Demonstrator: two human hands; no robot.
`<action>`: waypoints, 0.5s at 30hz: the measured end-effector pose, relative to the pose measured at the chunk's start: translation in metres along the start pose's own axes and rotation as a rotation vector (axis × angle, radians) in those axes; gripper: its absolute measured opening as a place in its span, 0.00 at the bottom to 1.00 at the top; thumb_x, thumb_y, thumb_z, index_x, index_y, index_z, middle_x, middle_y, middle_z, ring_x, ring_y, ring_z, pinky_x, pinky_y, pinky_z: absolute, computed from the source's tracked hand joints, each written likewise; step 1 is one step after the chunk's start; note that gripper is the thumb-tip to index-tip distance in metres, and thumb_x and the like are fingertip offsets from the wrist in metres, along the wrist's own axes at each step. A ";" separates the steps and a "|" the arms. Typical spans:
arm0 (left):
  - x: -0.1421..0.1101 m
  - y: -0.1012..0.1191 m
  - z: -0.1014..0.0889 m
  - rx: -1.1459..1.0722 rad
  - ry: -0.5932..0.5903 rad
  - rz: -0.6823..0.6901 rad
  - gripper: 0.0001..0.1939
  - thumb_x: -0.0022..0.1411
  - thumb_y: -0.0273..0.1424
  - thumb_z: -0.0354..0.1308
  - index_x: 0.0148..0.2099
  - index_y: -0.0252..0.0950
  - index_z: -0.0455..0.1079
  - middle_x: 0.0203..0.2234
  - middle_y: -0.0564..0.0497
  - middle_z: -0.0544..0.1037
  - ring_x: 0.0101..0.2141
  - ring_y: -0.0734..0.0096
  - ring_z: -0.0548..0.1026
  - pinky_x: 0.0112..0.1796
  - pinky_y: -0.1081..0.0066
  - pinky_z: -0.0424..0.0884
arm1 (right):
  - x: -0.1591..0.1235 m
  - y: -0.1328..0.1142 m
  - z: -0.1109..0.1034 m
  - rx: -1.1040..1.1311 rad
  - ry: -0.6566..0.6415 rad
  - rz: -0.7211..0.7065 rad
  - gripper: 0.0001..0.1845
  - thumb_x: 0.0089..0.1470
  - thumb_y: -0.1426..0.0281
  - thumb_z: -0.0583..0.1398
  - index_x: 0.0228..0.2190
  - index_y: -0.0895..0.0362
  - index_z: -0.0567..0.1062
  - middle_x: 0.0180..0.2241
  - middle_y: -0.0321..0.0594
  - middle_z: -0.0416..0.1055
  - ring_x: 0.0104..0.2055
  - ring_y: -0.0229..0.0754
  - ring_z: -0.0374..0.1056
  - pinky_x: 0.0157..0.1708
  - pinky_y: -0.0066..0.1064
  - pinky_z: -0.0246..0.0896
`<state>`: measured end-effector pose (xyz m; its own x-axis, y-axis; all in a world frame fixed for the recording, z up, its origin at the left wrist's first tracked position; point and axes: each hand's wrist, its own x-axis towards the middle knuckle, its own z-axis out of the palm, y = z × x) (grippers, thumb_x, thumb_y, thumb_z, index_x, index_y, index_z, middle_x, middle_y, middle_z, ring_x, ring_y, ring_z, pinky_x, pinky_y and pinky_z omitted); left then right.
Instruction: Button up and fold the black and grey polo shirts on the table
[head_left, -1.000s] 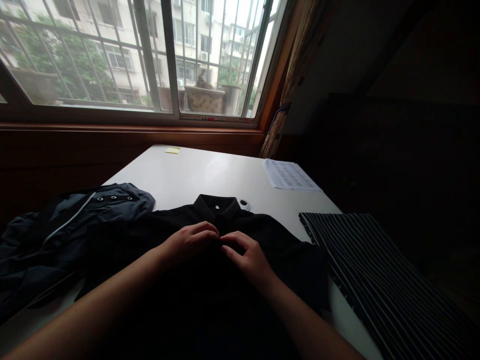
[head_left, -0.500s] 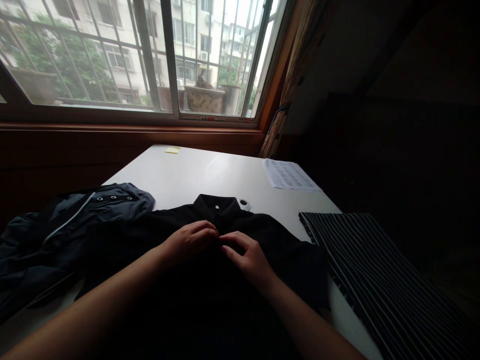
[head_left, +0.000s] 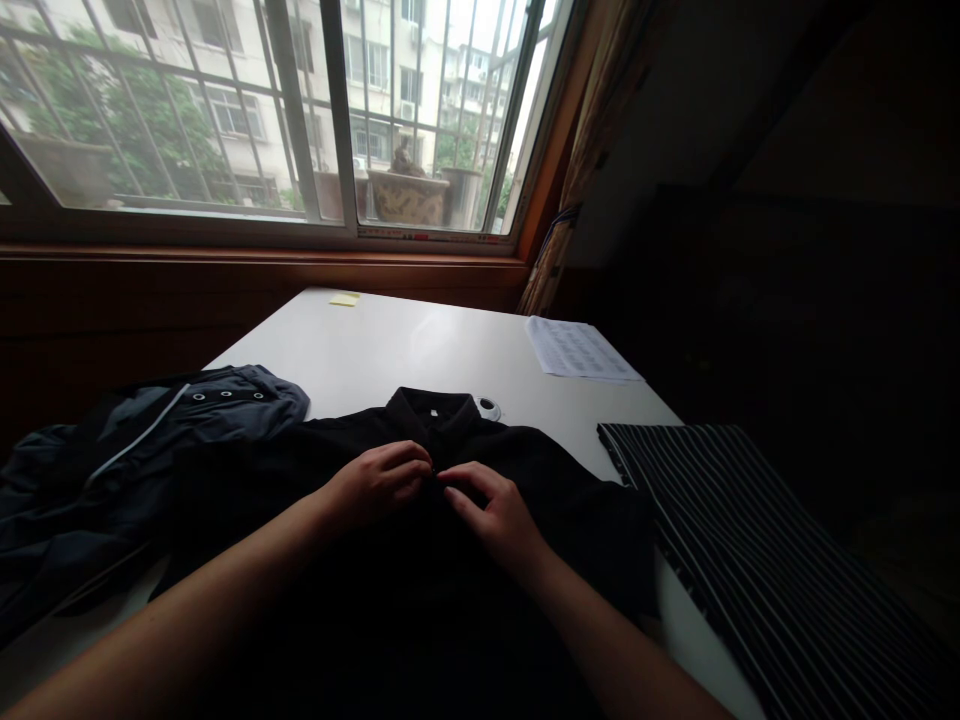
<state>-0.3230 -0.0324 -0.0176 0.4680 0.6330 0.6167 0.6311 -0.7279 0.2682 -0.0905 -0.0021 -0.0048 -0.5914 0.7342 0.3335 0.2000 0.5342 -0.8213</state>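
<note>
Centrally, the black collared shirt (head_left: 536,465) runs lengthwise away from the person, its front beneath both hands, neither clearly nearer. The left hand (head_left: 382,482) bunches its fingers, grip hidden; the right hand (head_left: 495,508) parts thumb and forefinger slightly. Beyond lie the collar (head_left: 454,412), then bare white table (head_left: 375,345).

Lit by daylight through barred window (head_left: 342,130), with tied-back curtain (head_left: 553,258) alongside. Furnished with white table (head_left: 375,345) below wooden sill (head_left: 262,258). Looks out on trees (head_left: 161,130), pale buildings (head_left: 375,65). Dark at right, with wall (head_left: 652,130) barely readable.
</note>
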 end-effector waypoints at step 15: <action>0.003 -0.001 -0.002 0.039 0.007 0.063 0.09 0.68 0.21 0.51 0.46 0.36 0.69 0.40 0.46 0.78 0.39 0.69 0.78 0.39 0.71 0.76 | 0.000 0.001 0.001 -0.003 -0.014 -0.014 0.10 0.60 0.73 0.61 0.42 0.51 0.80 0.42 0.37 0.78 0.46 0.43 0.73 0.49 0.34 0.66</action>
<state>-0.3232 -0.0305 -0.0144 0.5031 0.5844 0.6367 0.6241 -0.7553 0.2002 -0.0910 -0.0020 -0.0060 -0.6050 0.7209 0.3381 0.1941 0.5453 -0.8155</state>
